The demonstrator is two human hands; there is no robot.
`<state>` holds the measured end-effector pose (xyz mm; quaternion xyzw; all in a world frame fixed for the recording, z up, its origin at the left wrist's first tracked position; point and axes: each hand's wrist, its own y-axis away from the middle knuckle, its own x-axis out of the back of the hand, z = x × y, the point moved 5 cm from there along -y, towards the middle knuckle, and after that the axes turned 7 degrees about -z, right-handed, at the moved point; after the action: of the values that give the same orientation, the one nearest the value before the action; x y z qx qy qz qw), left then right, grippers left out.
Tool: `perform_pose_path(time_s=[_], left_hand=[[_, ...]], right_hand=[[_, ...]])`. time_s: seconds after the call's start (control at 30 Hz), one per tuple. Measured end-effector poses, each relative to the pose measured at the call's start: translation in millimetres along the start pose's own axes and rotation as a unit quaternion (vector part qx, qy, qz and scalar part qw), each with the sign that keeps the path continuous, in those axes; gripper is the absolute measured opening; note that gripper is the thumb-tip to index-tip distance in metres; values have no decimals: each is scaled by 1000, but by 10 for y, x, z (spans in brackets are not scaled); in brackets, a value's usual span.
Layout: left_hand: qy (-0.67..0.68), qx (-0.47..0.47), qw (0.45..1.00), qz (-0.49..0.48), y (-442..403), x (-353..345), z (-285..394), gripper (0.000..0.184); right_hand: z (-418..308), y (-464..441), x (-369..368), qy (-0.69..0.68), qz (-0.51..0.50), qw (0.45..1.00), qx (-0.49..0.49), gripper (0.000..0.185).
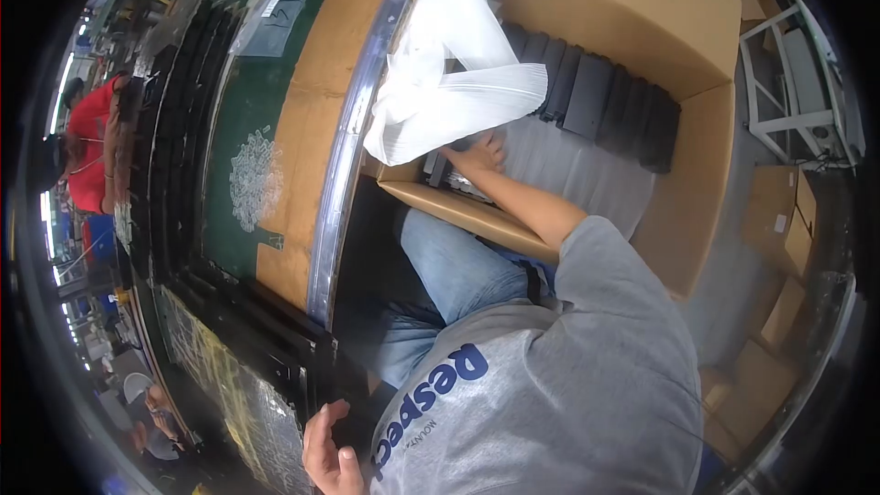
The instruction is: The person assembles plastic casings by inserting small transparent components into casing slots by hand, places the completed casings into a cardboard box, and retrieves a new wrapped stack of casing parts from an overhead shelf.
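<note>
My right hand (484, 154) reaches down into a large open cardboard box (683, 220). Its fingers are bent at a dark piece near the box's near-left side; the grip is partly hidden under white ribbed packing sheet (458, 101). Rows of black blocky parts (596, 96) stand along the far side of the box. Between them and my arm lies translucent sheeting (577, 170). At the lower left, my left hand (332, 452) hangs in front of my shirt with thumb and fingers apart, holding nothing, near stacked black panels (284, 348).
Left of the box runs a workbench with a green surface (229, 243), a brown strip (312, 119) and a pile of small clear pieces (257, 181). A labelled plastic bag (278, 14) lies farther up. Cartons (777, 220) and a white frame (793, 82) stand right. People work at far left.
</note>
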<state>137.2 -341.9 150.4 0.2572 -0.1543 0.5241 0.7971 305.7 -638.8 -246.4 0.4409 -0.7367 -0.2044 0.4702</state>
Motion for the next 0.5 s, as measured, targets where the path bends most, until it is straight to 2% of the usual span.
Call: perform_pose_path(time_s=[0.07, 0.2, 0.37, 0.43, 0.5], left_hand=[[9, -1, 1000, -10, -68, -22, -14, 48], [27, 0, 999, -29, -152, -47, -40, 47], [21, 13, 999, -35, -158, -17, -128, 47], [16, 19, 999, -37, -167, -29, -180, 47], [10, 22, 1000, 8, -178, -56, -221, 50]], right_hand=[[100, -2, -11, -51, -17, 998, -40, 122], [69, -128, -120, -121, -19, 991, -57, 127], [45, -299, -138, -143, -35, 987, -71, 127], [-58, -384, -287, -172, -14, 985, -28, 122], [-139, -478, -500, -200, 7, 980, 13, 116]])
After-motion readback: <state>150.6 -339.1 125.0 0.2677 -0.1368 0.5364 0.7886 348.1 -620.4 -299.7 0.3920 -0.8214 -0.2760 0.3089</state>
